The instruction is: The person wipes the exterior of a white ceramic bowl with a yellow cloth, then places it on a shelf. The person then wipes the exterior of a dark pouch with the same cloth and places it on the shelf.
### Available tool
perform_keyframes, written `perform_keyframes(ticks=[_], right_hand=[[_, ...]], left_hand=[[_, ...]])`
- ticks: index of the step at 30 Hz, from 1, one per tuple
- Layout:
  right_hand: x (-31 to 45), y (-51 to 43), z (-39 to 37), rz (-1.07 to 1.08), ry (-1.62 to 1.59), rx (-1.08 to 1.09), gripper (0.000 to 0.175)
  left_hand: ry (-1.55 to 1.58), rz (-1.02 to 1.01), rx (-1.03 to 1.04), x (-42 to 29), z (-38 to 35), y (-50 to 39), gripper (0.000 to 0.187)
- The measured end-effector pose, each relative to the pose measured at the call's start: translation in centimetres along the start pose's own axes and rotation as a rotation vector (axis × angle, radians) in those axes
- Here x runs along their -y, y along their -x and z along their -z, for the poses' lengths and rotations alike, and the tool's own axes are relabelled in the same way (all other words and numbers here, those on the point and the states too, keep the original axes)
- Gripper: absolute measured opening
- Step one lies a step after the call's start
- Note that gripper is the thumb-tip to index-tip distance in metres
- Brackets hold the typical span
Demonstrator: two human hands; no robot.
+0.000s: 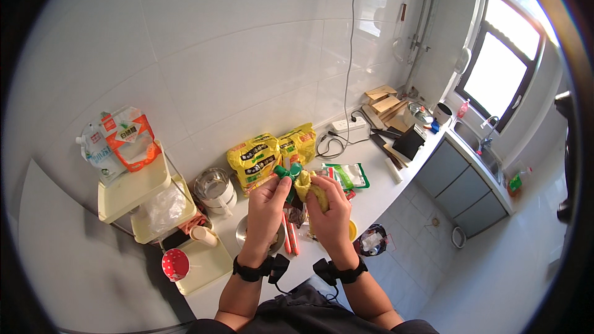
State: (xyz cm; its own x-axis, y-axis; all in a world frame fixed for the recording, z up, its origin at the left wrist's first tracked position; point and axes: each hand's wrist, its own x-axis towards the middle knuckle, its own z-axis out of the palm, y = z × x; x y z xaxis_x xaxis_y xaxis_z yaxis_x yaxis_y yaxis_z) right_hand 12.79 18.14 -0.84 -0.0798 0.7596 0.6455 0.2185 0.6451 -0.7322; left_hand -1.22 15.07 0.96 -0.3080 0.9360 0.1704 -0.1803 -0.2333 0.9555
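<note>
My left hand [270,197] grips a green plastic piece [288,173], perhaps a bottle's cap or spray top, above the counter. Close beside it, my right hand [330,199] holds a crumpled yellow cloth [304,185] against or next to the green piece. Whether the two touch is hard to tell. Below my hands lie red-wrapped sausages [291,236] and a metal bowl [242,232], partly hidden by my left forearm. Behind my hands stand yellow printed packages [254,157], and a green and white packet [356,175] lies to the right.
A tiered cream rack [111,211] with pouches stands left, beside a steel pot [214,188]. Further right are a power strip [349,124], a black knife block [409,142], a lidded pot [417,113] and a sink [466,134]. A waste bin [372,240] stands on the floor.
</note>
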Motion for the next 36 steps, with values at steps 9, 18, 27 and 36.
perform_keyframes(ticks=[9,18,27,36], right_hand=[[0.5,-0.2,-0.2,0.039,0.0,0.034,0.032],[-0.4,0.2,0.0,0.033,0.023,0.075,0.031],[-1.3,0.9,0.0,0.014,-0.005,0.082,0.031],[0.0,0.8,-0.4,-0.007,-0.013,0.032,0.032]], left_hand=[[0.112,0.011,-0.047,1.2,-0.5,0.1,0.025],[0.147,-0.03,-0.078,0.8,0.1,-0.3,0.026],[0.113,0.006,-0.099,0.9,0.5,-0.5,0.026],[0.174,0.009,-0.053,1.9,-0.4,-0.1,0.017]])
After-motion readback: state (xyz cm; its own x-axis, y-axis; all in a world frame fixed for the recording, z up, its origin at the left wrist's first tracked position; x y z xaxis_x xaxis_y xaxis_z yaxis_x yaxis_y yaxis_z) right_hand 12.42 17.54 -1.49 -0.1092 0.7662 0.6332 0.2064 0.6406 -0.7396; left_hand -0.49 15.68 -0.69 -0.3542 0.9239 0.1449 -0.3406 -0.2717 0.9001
